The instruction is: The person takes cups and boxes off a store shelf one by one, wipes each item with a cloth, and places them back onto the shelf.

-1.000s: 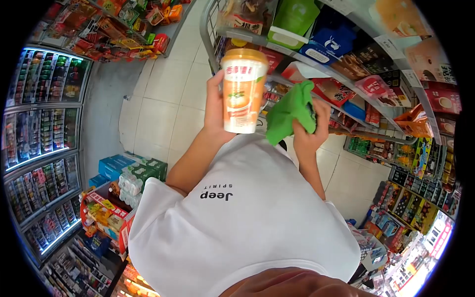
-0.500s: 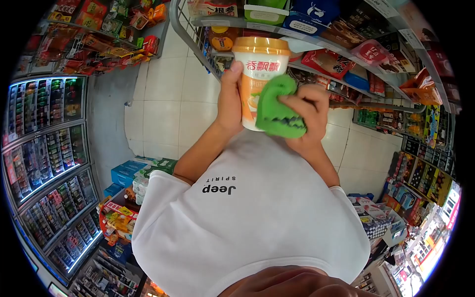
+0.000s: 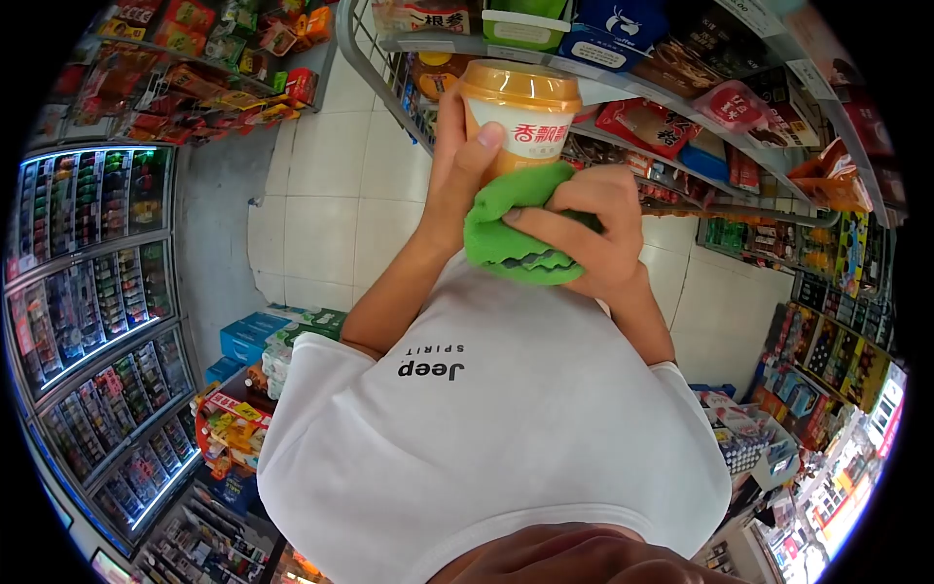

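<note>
Upper centre, we find the left hand (image 3: 459, 180) clasping the cup (image 3: 528, 115), the right hand (image 3: 610, 226) pinching the cloth (image 3: 508, 239) against it; excess pressure could cause slippage.

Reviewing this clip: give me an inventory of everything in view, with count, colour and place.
Lidded cup: one, orange and white, upper centre
Cloth: one, green with dark wavy edging, before the cup's lower part
Shelf rack: one, grey, upper right
Shelf packages: many, mixed colours, upper right
Snack packets: many, mixed colours, upper left
Lit drinks cooler: one bank, grey-framed, left
Cartons: several, blue or green, left of centre
Floor tiles: many, pale, behind
Shirt: one, white, lower centre
Left hand: one, bare, gripping the cup
Right hand: one, bare, gripping the cloth
</note>
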Tool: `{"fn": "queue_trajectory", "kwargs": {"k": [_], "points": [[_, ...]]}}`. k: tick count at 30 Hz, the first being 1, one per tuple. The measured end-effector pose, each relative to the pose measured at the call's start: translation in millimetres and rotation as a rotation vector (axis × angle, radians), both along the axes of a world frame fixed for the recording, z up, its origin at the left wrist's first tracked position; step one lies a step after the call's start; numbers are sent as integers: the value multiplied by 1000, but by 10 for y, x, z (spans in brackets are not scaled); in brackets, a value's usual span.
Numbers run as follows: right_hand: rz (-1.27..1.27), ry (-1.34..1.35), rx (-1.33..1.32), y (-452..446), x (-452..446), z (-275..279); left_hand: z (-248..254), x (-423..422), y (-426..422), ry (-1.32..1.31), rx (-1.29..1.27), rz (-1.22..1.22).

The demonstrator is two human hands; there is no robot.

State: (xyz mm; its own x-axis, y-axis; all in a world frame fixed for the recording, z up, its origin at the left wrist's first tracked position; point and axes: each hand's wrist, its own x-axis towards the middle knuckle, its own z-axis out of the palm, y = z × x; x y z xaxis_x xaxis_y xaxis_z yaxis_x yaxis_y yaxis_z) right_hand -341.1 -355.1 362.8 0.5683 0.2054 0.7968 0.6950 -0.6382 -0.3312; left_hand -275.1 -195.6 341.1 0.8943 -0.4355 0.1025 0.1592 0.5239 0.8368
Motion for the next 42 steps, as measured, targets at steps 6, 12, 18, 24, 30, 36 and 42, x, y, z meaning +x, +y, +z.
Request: {"fn": "queue_trajectory", "kwargs": {"k": [6, 12, 18, 24, 30, 36, 42], "points": [[-126, -42, 51, -25, 83, 145, -83, -51, -43, -111, 57, 45], [-9, -16, 13, -133, 168, 42, -51, -46, 3, 103, -26, 53], [-18, 136, 299, -100, 240, -92, 50, -11, -117, 423, -136, 84], [32, 182, 146, -155, 167, -141, -70, 64, -48, 468, -166, 34], [3, 190, 171, -98, 213, -135, -33, 100, -85, 560, -262, -22], [62, 121, 90, -44, 148, -267, -158, 139, -49, 665, -245, 70], [-194, 104, 146, 7, 236, -296, -38, 46, -172, 872, -386, 40]]}}
